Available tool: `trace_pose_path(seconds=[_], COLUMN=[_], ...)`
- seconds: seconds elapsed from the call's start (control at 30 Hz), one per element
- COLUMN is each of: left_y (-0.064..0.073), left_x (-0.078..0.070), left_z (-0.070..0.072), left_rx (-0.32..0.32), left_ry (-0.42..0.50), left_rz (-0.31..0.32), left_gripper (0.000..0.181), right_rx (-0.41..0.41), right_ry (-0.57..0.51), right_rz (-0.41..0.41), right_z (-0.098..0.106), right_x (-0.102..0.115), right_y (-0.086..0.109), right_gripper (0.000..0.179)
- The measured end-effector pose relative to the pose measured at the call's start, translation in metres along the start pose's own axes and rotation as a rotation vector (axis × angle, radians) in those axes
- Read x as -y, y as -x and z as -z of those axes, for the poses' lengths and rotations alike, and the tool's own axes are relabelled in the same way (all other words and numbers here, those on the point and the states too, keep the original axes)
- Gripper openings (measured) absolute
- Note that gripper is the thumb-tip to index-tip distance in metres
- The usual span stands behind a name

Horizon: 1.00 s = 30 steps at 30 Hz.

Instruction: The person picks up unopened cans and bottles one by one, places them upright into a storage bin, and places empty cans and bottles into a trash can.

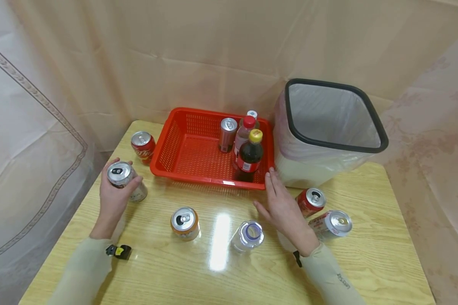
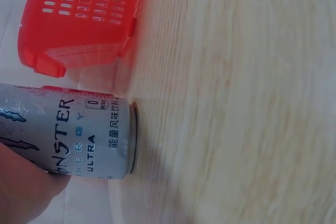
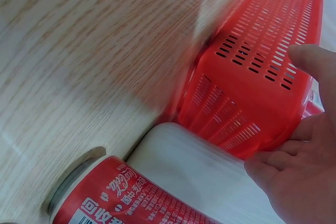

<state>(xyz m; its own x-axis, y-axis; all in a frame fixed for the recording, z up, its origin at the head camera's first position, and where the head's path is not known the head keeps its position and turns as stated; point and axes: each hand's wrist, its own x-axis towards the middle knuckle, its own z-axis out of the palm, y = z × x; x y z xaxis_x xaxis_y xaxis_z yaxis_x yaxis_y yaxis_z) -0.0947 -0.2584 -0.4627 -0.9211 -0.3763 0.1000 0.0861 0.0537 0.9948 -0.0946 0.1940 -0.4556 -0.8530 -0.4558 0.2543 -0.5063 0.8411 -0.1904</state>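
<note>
My left hand (image 1: 112, 199) grips a white Monster Energy can (image 2: 79, 135) around its upper part, thumb on the near side. The can's base is on or very close to the table; its top (image 1: 119, 173) faces up with an opened tab hole. A red can (image 1: 143, 146) stands just beyond it. My right hand (image 1: 286, 207) lies at the front right corner of a red basket (image 1: 210, 181), fingers extended along its rim; it holds nothing. In the basket stand a silver-topped can (image 1: 227, 134), a yellow-capped dark drink bottle (image 1: 250, 154), a red-capped bottle (image 1: 243, 137) and a white-capped bottle.
A bin (image 1: 301, 165) with a black rim and plastic liner stands right of the basket. An orange can (image 1: 185, 224) and a clear bottle (image 1: 247, 237) stand in front. Beside my right forearm are a Coca-Cola can (image 3: 121, 192) and a white can (image 1: 331, 224).
</note>
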Motion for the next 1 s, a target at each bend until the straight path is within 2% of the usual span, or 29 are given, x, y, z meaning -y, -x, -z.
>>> trace_pose_path(seconds=[0.07, 0.17, 0.27, 0.43, 0.7, 1.0], left_y=[-0.0002, -0.0002, -0.0005, -0.0008, -0.0015, 0.0000], left_x=[0.0005, 0.0011, 0.0016, 0.0024, 0.0046, 0.0029], left_z=[-0.0010, -0.0017, -0.0022, -0.0037, -0.0010, -0.0006], left_rx=[-0.017, -0.043, -0.056, -0.049, -0.060, -0.068], left_ry=[0.000, -0.050, -0.092, -0.111, -0.167, -0.149], left_rz=[-0.011, -0.022, -0.028, -0.047, -0.030, -0.029], left_gripper=[0.067, 0.054, 0.048, 0.045, 0.044, 0.042], right_rx=[-0.003, -0.006, -0.007, -0.003, -0.006, 0.005], right_ry=[0.002, 0.005, 0.005, 0.002, -0.002, -0.007], right_rz=[0.004, 0.008, 0.009, 0.006, 0.008, -0.005], right_z=[0.0000, 0.0000, -0.0001, 0.0008, -0.0010, 0.0002], right_x=[-0.0002, -0.0004, -0.0006, -0.0002, -0.0005, 0.0006], right_y=[-0.0001, -0.0006, -0.0012, -0.0011, -0.0010, 0.0000], right_gripper=[0.088, 0.088, 0.089, 0.091, 0.089, 0.089])
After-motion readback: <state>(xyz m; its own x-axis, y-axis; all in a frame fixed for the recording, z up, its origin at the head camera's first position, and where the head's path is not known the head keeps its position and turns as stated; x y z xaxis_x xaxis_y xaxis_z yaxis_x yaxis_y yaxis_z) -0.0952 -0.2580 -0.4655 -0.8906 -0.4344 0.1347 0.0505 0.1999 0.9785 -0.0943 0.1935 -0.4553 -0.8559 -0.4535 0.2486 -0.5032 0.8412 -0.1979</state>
